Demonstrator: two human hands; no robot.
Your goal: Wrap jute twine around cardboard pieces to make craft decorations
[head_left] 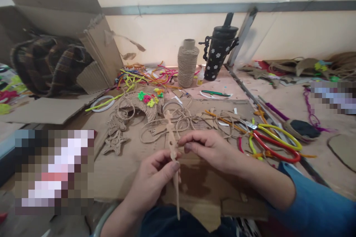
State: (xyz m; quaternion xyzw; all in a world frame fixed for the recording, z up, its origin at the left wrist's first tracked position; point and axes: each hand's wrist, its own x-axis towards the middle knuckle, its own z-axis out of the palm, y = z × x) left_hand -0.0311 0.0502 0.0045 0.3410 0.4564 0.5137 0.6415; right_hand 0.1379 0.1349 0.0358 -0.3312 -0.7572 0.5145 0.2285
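Note:
My left hand (pixel 151 181) pinches a long thin cardboard cut-out strip (pixel 172 144) between thumb and fingers, holding it upright over my lap. My right hand (pixel 211 146) is closed just to the right of the strip, its fingertips pinched on a strand of jute twine (pixel 167 127) that runs to the strip. Loose loops of the same twine lie on the cardboard sheet (pixel 116 170) behind my hands. A twine-wrapped crescent with small coloured flowers (pixel 144 103) lies further back.
A spool of jute twine (pixel 188 63) and a black flowered tumbler (pixel 218 53) stand at the back. Coloured pipe cleaners (pixel 144 76) are scattered around. Red and yellow rings (pixel 275 144) lie right. An open cardboard box with plaid cloth (pixel 50 63) is at the left.

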